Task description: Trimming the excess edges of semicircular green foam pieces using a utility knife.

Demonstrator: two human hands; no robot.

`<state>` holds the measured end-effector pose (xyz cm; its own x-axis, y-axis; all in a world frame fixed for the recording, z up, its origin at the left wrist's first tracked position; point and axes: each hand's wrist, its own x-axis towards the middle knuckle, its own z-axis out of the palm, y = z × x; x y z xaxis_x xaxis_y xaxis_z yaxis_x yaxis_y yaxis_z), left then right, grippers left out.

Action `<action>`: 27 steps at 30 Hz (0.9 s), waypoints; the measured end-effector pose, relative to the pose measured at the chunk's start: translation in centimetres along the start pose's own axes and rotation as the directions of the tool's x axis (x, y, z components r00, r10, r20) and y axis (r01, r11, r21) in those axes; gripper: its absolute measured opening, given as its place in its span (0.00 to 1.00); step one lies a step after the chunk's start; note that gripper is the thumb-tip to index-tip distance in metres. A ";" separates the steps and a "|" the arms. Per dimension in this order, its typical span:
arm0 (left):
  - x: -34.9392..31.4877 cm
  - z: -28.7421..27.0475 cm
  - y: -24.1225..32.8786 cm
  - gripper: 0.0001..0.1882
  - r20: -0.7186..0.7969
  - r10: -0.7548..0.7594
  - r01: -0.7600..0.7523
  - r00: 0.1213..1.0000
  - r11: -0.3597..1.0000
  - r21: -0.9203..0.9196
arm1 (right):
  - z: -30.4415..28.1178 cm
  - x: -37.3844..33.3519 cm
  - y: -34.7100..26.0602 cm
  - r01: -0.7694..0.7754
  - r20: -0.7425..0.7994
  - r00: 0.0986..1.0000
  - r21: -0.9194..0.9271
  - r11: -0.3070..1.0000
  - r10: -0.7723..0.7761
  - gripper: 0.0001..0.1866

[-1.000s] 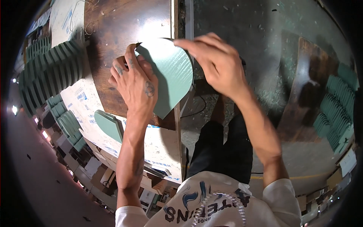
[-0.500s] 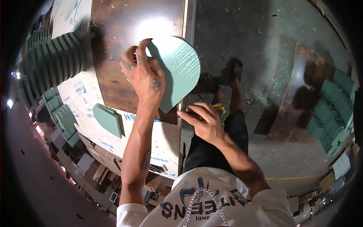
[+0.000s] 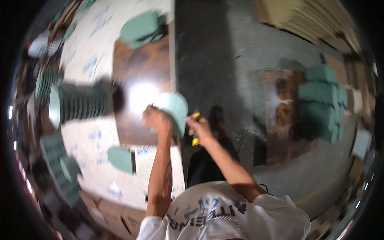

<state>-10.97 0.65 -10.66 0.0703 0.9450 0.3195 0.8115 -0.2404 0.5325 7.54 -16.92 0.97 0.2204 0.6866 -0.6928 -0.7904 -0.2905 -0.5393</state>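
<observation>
A pale green rounded panel (image 3: 175, 106) is tilted over a dark wooden board (image 3: 136, 64) near the bench's right edge. My left hand (image 3: 159, 121) holds it along its left side, fingers curled at the edge; motion blurs the detail. Just right of the panel, my right hand (image 3: 202, 131) is closed around a yellow-and-dark hand tool (image 3: 195, 141). Yellow shows at both ends of the tool, and its exact kind is hard to make out. The hand seems close to the panel's right edge, but I cannot tell whether it touches.
Stacked green panels lie at the board's far end (image 3: 140, 30), and a smaller stack (image 3: 121, 159) is nearer me. A row of panels (image 3: 80, 104) stands on the left. On the right, more green stacks (image 3: 320, 104) sit beside a brown board (image 3: 276, 152) at floor level.
The view has swung, bringing more of the far bench into sight. My left hand still holds the panel. The yellow-ended tool in my right hand now shows more plainly, beside the panel's edge.
</observation>
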 end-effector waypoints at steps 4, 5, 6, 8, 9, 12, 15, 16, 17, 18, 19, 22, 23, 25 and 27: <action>-3.1 0.4 13.8 0.22 0.297 0.265 -0.380 0.917 0.808 0.450 | -5.8 2.6 0.2 0.231 -0.275 0.886 -0.436 0.870 -0.373 0.16; -2.3 -1.7 11.9 0.21 0.217 0.354 -0.407 0.910 0.861 0.305 | -3.8 1.6 -0.3 0.252 -0.204 0.904 -0.453 0.855 -0.375 0.19; -1.5 -2.3 12.5 0.20 0.386 0.112 -0.144 0.916 0.988 0.056 | -4.8 1.3 -1.2 0.210 -0.202 0.892 -0.608 0.765 -0.405 0.21; -0.4 -4.8 8.1 0.25 0.390 0.039 0.072 0.920 0.961 -0.266 | -2.2 -2.6 -3.8 0.322 -0.003 0.925 -0.527 0.787 -0.380 0.22; -0.4 -5.6 12.2 0.26 0.603 -0.070 0.263 0.795 0.935 -0.237 | -4.3 -3.8 -4.7 0.341 0.025 0.921 -0.533 0.774 -0.388 0.22; 0.5 -11.5 19.3 0.22 0.761 0.103 0.456 0.641 0.747 -0.485 | -5.9 -9.8 -9.1 0.481 0.246 0.858 -0.696 0.534 -0.451 0.26; 2.5 -13.4 19.8 0.16 0.832 0.384 0.580 0.400 0.597 -0.554 | -6.5 -14.3 -11.6 0.478 0.267 0.870 -0.663 0.576 -0.414 0.26; 2.7 -13.6 21.0 0.15 0.863 0.377 0.589 0.337 0.631 -0.505 | -7.0 -15.3 -11.7 0.545 0.248 0.813 -0.645 0.536 -0.528 0.25; 2.7 -14.0 22.1 0.15 0.890 0.364 0.592 0.275 0.665 -0.455 | -8.1 -16.1 -12.3 0.524 0.303 0.846 -0.629 0.574 -0.440 0.26; 2.4 -14.4 23.3 0.14 0.881 0.421 0.582 0.215 0.669 -0.462 | -8.9 -17.0 -12.5 0.512 0.308 0.853 -0.644 0.568 -0.421 0.26; 2.1 -15.0 24.7 0.14 0.866 0.472 0.569 0.162 0.672 -0.473 | -9.1 -18.1 -13.0 0.506 0.321 0.859 -0.656 0.560 -0.400 0.26; 0.5 -15.3 27.3 0.11 0.875 0.469 0.539 0.122 0.709 -0.455 | -8.1 -20.5 -13.9 0.524 0.338 0.847 -0.663 0.535 -0.411 0.23; -0.5 -15.5 28.9 0.10 0.881 0.453 0.472 0.133 0.753 -0.458 | -8.4 -21.0 -13.7 0.511 0.329 0.854 -0.671 0.537 -0.403 0.22; -1.1 -16.3 31.2 0.11 0.877 0.469 0.481 0.101 0.749 -0.456 | -8.8 -22.0 -13.4 0.516 0.306 0.850 -0.645 0.563 -0.429 0.21; -1.6 -17.4 33.2 0.09 0.874 0.485 0.459 0.023 0.771 -0.441 | -9.4 -22.6 -13.5 0.523 0.291 0.846 -0.620 0.585 -0.447 0.21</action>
<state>5.78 -12.73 20.11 0.9024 0.0995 -0.4192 0.4028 0.1507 0.9028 18.58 -34.75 19.40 0.3734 0.9047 -0.2051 0.0076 -0.2240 -0.9746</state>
